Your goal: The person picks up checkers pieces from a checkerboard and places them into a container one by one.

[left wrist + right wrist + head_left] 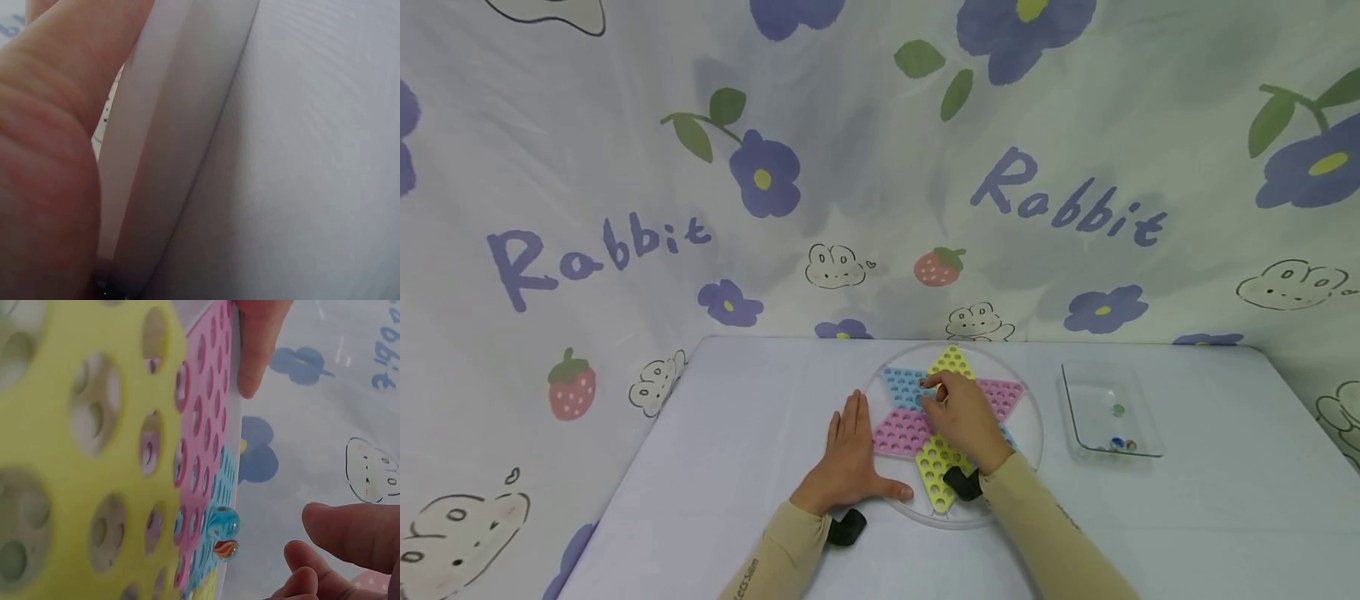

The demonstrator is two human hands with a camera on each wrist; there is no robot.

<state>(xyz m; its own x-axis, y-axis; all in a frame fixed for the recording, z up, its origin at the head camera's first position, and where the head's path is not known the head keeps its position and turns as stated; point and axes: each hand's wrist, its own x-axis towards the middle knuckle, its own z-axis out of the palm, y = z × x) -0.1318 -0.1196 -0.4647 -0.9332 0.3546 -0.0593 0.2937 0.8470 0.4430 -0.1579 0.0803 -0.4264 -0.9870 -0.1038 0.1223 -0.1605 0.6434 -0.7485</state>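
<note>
A round clear Chinese checkers board [953, 521] with a yellow, pink and blue star of holes lies on the table. My left hand [850, 458] rests at its left edge, fingers straight and thumb spread over the near rim. Above the blue section, my right hand [958, 417] has its thumb and index finger bent and apart. In the right wrist view, a blue marble [224, 522] and an orange-swirled marble [226, 549] sit side by side on the blue holes. Nothing shows between the right thumb [356, 528] and fingers there.
To the right of the board stands a clear rectangular box [1067, 408] with a green marble [1117, 410] and a blue marble [1117, 443] among those inside. A printed cloth [880, 192] hangs behind the white-covered table [700, 450].
</note>
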